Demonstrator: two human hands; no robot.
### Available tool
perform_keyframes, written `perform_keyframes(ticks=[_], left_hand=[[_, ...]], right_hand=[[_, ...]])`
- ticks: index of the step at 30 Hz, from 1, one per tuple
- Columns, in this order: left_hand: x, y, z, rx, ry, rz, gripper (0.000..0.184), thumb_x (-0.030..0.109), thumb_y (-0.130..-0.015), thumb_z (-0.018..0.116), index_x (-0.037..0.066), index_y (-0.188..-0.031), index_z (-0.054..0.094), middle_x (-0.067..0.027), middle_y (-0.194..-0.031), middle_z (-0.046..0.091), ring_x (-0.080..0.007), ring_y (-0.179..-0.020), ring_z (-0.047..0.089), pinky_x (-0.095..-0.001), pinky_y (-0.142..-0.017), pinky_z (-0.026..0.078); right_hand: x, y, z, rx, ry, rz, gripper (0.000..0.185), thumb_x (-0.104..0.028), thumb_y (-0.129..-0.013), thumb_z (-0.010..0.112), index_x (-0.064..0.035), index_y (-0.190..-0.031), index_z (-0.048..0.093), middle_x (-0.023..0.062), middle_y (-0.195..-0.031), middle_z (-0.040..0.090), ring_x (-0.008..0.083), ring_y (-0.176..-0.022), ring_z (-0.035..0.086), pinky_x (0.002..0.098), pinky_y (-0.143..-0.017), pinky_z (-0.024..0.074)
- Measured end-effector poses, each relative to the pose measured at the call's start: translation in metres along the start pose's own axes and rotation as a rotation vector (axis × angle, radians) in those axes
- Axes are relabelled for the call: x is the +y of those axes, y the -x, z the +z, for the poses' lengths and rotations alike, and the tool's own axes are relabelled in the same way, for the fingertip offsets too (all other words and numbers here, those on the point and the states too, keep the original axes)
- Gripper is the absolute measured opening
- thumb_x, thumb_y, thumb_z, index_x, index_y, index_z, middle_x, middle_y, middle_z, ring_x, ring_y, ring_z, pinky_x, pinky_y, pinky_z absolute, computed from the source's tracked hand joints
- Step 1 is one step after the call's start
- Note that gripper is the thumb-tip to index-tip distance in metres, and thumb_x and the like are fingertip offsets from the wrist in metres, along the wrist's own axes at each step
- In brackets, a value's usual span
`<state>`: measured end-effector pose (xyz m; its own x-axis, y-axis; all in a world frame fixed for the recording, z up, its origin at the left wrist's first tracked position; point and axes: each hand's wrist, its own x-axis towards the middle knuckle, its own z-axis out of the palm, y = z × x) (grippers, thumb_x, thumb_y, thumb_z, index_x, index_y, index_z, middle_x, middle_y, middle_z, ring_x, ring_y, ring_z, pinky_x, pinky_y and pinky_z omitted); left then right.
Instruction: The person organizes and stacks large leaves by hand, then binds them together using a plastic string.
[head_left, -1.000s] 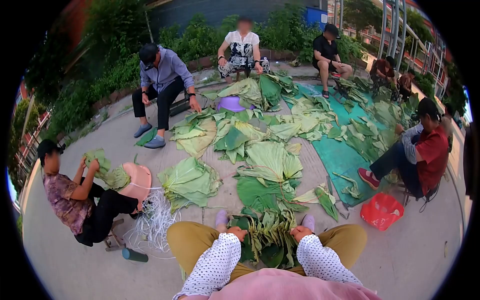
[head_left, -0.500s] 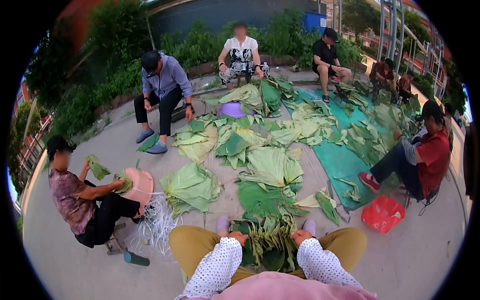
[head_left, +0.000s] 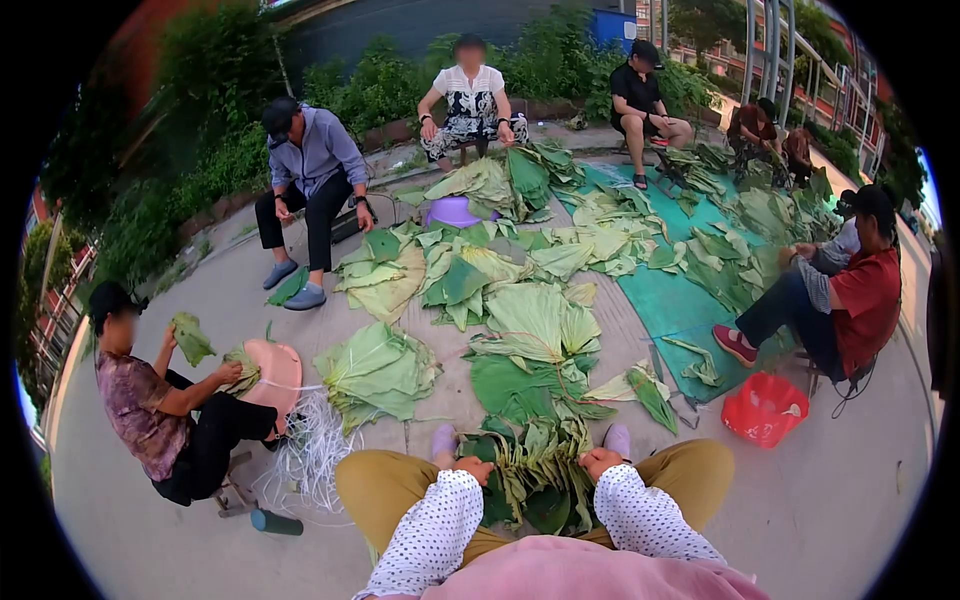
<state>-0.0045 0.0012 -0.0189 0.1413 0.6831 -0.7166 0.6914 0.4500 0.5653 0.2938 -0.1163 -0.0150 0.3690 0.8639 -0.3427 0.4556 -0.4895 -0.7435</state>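
Between my knees, a thick row of folded, overlapping green lotus leaves (head_left: 542,462) stands pleated above darker leaves. My left hand (head_left: 474,470) is closed at the left end of the row, and my right hand (head_left: 600,463) is closed at its right end. The fingertips are partly hidden among the leaf edges. Just beyond my hands lies a pile of large leaves (head_left: 540,325) on the pavement, pale ones on top of darker ones. Another stack of pale leaves (head_left: 378,370) is to its left.
At left a seated person (head_left: 160,400) holds leaves beside a pink basin (head_left: 275,372) and white strips (head_left: 312,450). A green cylinder (head_left: 276,522) lies nearby. A red basket (head_left: 766,410) stands right, near a person in red (head_left: 865,290). Other people sit around leaf heaps and a green sheet (head_left: 665,308).
The view has shifted slightly, so the surroundings sit a little further left and higher. My hands keep nearly the same place on the leaves.
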Motion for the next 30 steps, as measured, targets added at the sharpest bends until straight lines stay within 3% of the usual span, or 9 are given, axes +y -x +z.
perform_keyframes(ticks=[9,11,21,23,30], left_hand=[[-0.004,-0.008,0.003,0.007,-0.006,0.013,0.029,0.03,-0.087,0.062,0.001,-0.088,0.062,-0.0069,-0.08,0.065,-0.0161,-0.067,0.063,-0.032,-0.057,0.053],[-0.006,-0.012,0.006,0.029,-0.004,0.013,0.034,0.033,-0.089,0.059,-0.001,-0.087,0.066,-0.0121,-0.081,0.067,-0.0212,-0.072,0.063,-0.0355,-0.071,0.051],[-0.009,-0.013,0.007,0.029,0.016,0.017,0.036,0.033,-0.087,0.061,-0.002,-0.085,0.065,-0.0128,-0.077,0.067,-0.0221,-0.068,0.063,-0.0354,-0.068,0.051],[-0.005,-0.013,0.005,0.008,-0.023,0.011,0.03,0.031,-0.086,0.063,0.001,-0.086,0.062,-0.0072,-0.081,0.064,-0.0173,-0.067,0.062,-0.0325,-0.058,0.053],[-0.005,-0.015,0.005,-0.004,-0.042,0.002,0.028,0.03,-0.087,0.064,0.002,-0.086,0.06,-0.0069,-0.08,0.064,-0.017,-0.067,0.061,-0.0333,-0.058,0.052]], right_hand=[[0.007,-0.008,0.005,0.035,0.038,-0.044,0.027,-0.03,-0.083,0.062,-0.0045,-0.085,0.07,0.0111,-0.078,0.068,0.0218,-0.077,0.064,0.0331,-0.076,0.0492],[0.011,-0.013,0.007,0.025,0.04,-0.019,0.027,-0.03,-0.084,0.062,-0.0041,-0.085,0.07,0.0109,-0.077,0.068,0.0207,-0.075,0.063,0.033,-0.075,0.0491],[0.015,-0.012,0.011,0.046,-0.04,-0.027,0.027,-0.03,-0.084,0.062,-0.0039,-0.084,0.07,0.0108,-0.075,0.068,0.0195,-0.072,0.063,0.0326,-0.073,0.0488],[0.009,-0.01,0.007,0.041,-0.026,-0.031,0.027,-0.029,-0.084,0.063,-0.0038,-0.083,0.07,0.0105,-0.075,0.067,0.019,-0.072,0.062,0.0323,-0.072,0.0487],[0.013,-0.015,0.009,0.039,-0.074,-0.05,0.027,-0.029,-0.083,0.064,-0.0031,-0.084,0.07,0.0119,-0.074,0.067,0.0208,-0.072,0.062,0.0327,-0.073,0.0485]])
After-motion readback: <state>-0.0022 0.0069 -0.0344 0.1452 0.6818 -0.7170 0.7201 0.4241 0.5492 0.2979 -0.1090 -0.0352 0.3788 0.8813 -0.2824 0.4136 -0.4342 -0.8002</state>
